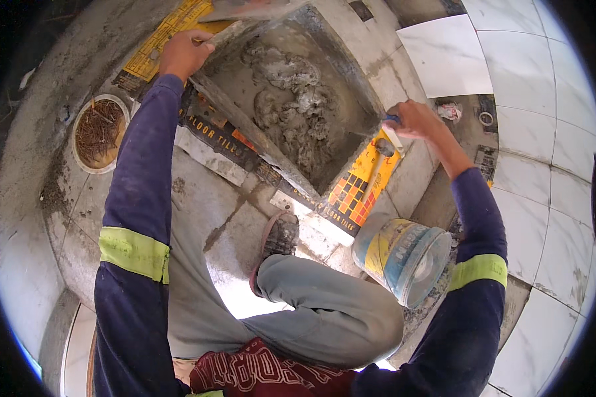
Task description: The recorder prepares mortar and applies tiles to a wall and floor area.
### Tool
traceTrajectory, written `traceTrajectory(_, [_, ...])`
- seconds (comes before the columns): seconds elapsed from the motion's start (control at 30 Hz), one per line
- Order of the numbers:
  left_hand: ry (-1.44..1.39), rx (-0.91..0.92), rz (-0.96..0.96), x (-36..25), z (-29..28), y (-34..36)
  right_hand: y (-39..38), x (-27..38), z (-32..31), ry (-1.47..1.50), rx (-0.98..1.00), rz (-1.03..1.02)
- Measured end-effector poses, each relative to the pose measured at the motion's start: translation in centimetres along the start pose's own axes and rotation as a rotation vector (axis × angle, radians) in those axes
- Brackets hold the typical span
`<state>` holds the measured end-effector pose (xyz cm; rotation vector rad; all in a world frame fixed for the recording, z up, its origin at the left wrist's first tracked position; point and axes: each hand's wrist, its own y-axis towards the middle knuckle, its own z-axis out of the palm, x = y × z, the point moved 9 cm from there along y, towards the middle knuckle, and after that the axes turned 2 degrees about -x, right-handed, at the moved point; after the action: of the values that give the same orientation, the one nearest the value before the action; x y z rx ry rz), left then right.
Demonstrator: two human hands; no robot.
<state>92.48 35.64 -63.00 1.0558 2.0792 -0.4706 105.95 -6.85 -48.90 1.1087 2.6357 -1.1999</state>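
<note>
My left hand (185,53) is closed above a yellow tile carton at the top left, on a small light-coloured handle or edge that I cannot make out. My right hand (414,122) grips a blue-handled tool at the right corner of a mortar-crusted rectangular trough (347,172), which holds wet grey mortar (298,106). Just below that hand, a mallet with a grey head (384,149) and a pale handle lies on another yellow tile carton (341,202).
A blue-and-yellow bucket (394,255) stands beside my bent right knee. A round tub of brown debris (99,132) sits at the left. White marbled tiles (523,198) cover the right side, with a loose white tile (444,53) at the top. My shoe (281,235) rests on grimy floor tiles.
</note>
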Motion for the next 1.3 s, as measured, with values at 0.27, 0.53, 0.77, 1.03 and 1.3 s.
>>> traceTrajectory(0.27, [0.008,0.030,-0.049,-1.1,-0.3,-0.5,3.4,2.1,2.2,-0.202,0.146,-0.236])
traceTrajectory(0.53, [-0.005,-0.054,0.072,-0.4,-1.0,0.2,7.7,2.2,-7.0,-0.384,-0.027,-0.152])
traceTrajectory(0.77, [-0.047,0.058,-0.088,-1.7,-0.7,-0.7,0.2,-2.3,-6.6,-0.169,-0.378,-0.022])
traceTrajectory(1.03, [-0.097,0.072,-0.097,0.0,0.4,-0.3,-1.4,3.9,6.9,0.506,-0.408,0.054])
traceTrajectory(1.3, [-0.174,0.054,-0.037,-0.2,0.5,0.2,10.3,5.9,5.8,0.364,-0.466,0.260])
